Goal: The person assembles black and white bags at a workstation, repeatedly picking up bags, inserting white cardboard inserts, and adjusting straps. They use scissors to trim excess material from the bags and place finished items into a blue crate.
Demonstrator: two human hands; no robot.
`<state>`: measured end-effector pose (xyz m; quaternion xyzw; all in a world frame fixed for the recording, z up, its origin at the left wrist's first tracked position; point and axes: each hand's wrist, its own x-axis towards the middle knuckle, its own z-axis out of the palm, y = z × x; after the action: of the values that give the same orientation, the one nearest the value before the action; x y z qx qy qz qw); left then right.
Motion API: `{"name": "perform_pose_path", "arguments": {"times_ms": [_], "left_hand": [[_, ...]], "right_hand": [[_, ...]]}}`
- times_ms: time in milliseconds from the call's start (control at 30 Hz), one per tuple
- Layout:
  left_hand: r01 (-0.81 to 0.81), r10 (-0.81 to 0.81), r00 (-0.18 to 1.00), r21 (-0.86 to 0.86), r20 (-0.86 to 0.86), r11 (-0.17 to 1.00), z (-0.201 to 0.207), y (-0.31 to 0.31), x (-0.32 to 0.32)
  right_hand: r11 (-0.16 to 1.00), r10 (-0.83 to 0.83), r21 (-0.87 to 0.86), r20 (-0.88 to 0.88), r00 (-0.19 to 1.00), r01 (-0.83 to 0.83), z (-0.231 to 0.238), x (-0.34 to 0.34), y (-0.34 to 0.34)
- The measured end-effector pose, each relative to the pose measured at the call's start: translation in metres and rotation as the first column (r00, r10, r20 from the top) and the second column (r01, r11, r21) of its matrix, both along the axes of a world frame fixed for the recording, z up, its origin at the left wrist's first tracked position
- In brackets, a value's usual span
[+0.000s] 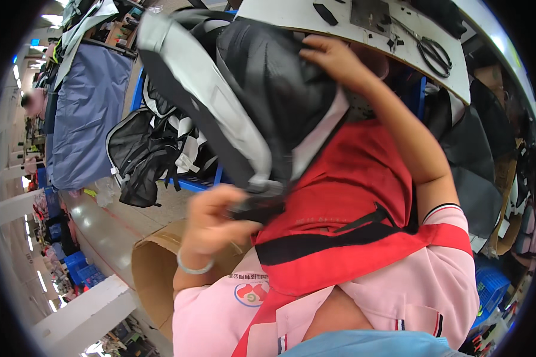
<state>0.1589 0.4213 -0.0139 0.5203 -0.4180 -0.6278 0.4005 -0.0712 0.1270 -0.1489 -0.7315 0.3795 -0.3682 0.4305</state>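
Note:
A black and light-grey backpack [268,77], apparently unfinished, is held up before my red apron, tilted and partly blurred. My right hand [333,59] grips its upper right edge, with the fingers bent over the black fabric. At its lower end, my left hand [211,223] has thumb and fingers around a dark part near the bottom. That hand is smeared by motion, and exactly what lies between its fingertips is hard to see. A wide light-grey strip [220,101] runs down the bag's left side toward my left hand.
Scissors [432,53] and dark scraps lie on the white table [292,15] beyond the bag. More black bag pieces [143,152] hang over a blue crate [187,184] at left. Grey-blue cloth [89,113] drapes farther left. A cardboard container [152,268] stands by my left elbow.

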Motion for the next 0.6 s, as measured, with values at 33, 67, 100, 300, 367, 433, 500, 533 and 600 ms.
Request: {"name": "perform_pose_path", "arguments": {"times_ms": [33, 67, 100, 300, 367, 433, 500, 533, 600], "left_hand": [[0.289, -0.266, 0.95, -0.139, 0.161, 0.947, -0.008, -0.009, -0.02], [0.45, -0.339, 0.88, -0.355, 0.333, 0.82, -0.02, -0.019, -0.047], [0.54, -0.446, 0.834, -0.315, 0.324, 0.781, -0.031, -0.027, -0.077], [0.82, -0.76, 0.498, -0.512, 0.417, 0.256, -0.058, -0.047, -0.171], [0.777, -0.736, 0.545, -0.572, 0.402, 0.263, -0.024, -0.047, -0.147], [0.714, -0.622, 0.666, -0.595, 0.412, 0.369, 0.025, -0.07, -0.105], [0.65, -0.362, 0.758, -0.58, 0.542, 0.491, 0.053, -0.104, -0.065], [0.641, -0.242, 0.742, -0.554, 0.625, 0.532, 0.054, -0.127, -0.051], [0.634, -0.048, 0.655, -0.513, 0.754, 0.579, 0.043, -0.177, -0.017]], "right_hand": [[0.996, 0.032, -0.085, -0.033, 0.999, -0.035, 0.025, -0.007, -0.01], [0.978, 0.172, -0.086, -0.166, 0.971, -0.188, 0.068, -0.011, -0.01], [0.958, 0.202, -0.15, -0.246, 0.948, -0.243, 0.093, -0.013, -0.007], [0.884, 0.113, -0.303, -0.599, 0.793, -0.355, 0.124, -0.043, 0.011], [0.905, 0.111, -0.282, -0.566, 0.817, -0.319, 0.107, -0.062, 0.023], [0.909, 0.198, -0.262, -0.409, 0.891, -0.323, 0.089, -0.076, 0.043], [0.726, 0.272, -0.386, -0.598, 0.754, -0.568, 0.097, -0.058, 0.077], [0.631, 0.279, -0.509, -0.555, 0.784, -0.585, 0.093, -0.047, 0.1], [0.534, 0.407, -0.394, -0.656, 0.636, -0.748, 0.112, -0.031, 0.145]]}}
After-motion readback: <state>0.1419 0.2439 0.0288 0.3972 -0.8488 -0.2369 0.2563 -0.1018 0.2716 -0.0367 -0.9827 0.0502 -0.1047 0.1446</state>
